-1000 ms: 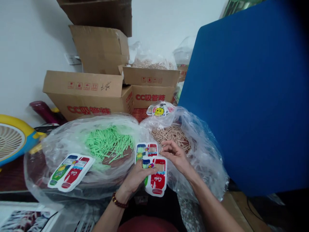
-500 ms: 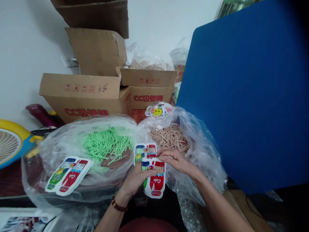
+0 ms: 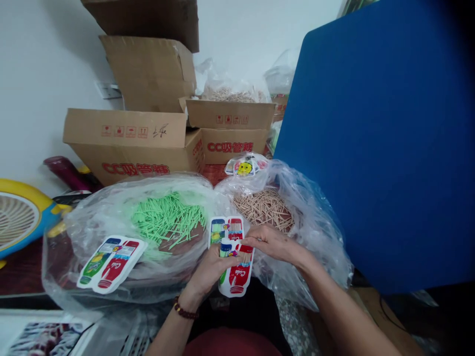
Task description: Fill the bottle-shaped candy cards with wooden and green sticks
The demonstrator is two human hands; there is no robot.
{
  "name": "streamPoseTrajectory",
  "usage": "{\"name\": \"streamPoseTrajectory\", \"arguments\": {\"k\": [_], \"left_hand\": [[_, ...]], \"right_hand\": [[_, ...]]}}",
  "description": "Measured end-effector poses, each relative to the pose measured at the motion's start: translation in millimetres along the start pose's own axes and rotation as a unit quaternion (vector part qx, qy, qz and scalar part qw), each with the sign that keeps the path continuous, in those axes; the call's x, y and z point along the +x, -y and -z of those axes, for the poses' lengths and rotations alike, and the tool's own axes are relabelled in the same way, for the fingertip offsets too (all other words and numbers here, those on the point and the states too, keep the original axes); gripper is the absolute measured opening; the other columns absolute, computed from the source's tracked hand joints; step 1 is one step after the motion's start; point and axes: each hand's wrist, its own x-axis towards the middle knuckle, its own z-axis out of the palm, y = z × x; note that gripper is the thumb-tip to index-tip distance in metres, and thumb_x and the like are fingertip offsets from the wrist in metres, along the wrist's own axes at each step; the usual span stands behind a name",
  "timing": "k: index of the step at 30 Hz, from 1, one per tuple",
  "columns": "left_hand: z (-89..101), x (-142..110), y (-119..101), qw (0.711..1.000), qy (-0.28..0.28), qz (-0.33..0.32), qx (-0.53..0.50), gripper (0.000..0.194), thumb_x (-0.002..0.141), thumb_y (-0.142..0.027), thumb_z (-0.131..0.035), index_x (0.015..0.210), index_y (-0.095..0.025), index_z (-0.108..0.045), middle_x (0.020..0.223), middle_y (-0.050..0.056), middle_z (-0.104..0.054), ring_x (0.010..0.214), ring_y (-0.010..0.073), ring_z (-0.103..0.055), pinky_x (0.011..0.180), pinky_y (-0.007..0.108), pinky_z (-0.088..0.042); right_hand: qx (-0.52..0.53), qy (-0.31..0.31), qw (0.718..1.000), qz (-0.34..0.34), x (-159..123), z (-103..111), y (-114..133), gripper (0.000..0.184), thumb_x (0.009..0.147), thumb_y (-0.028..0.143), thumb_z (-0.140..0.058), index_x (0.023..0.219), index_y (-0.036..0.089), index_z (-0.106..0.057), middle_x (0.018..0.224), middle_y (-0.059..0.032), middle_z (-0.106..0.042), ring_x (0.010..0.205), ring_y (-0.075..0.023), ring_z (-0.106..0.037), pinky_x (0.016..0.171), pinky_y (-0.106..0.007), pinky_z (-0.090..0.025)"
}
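Observation:
My left hand (image 3: pixel 211 269) grips a bottle-shaped candy straw packet (image 3: pixel 237 282), its thumb across the front. One half is green and blue, the other red with "Cola" print; brown candy straws show in the red half. At the upper right corner of this packet is my right hand (image 3: pixel 269 241), fingers bent and pinched together; what they hold, if anything, is hidden. Just behind lies a second filled packet (image 3: pixel 226 228), partly covered by the held one. Green candy straws (image 3: pixel 166 217) are heaped in an opened bag to the left, brown candy straws (image 3: pixel 265 207) to the right.
Flat packets (image 3: pixel 111 263) lie on the left bag's plastic (image 3: pixel 63 247). Cardboard boxes (image 3: pixel 129 148) stand behind, with smiley-printed packaging (image 3: pixel 245 167) before them. A big blue panel (image 3: pixel 371 148) leans at the right. A yellow-blue fan (image 3: pixel 22 217) is at the far left.
My right hand's fingers have drawn in from extended to pinched at the packet's top corner. The left hand keeps its grip. The whole view has shifted slightly.

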Motion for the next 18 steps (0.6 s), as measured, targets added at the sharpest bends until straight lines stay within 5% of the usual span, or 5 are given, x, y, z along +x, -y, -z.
{"name": "streamPoseTrajectory", "arguments": {"k": [11,18], "left_hand": [[8.7,-0.4,2.5,1.000,-0.015,-0.022,0.013,0.027,0.069,-0.021,-0.076,0.095,-0.012,-0.072,0.089,0.008,-0.074,0.076,0.0199,-0.066,0.072,0.029,-0.050],[7.6,1.1,3.2,0.999,-0.019,-0.026,0.042,0.024,0.069,-0.019,-0.076,0.091,-0.012,-0.073,0.082,0.005,-0.074,0.070,0.0167,-0.064,0.068,0.025,-0.049]], "right_hand": [[-0.159,-0.070,0.985,0.005,3.8,-7.4,18.7,0.038,0.096,0.036,-0.044,0.069,0.017,-0.061,0.070,-0.0015,-0.059,0.062,-0.0110,-0.051,0.060,-0.024,-0.034],[-0.152,-0.008,0.988,-0.016,7.8,-7.4,11.5,0.045,0.094,0.044,-0.046,0.064,0.016,-0.064,0.062,-0.0013,-0.060,0.057,-0.0105,-0.048,0.057,-0.024,-0.032]]}}
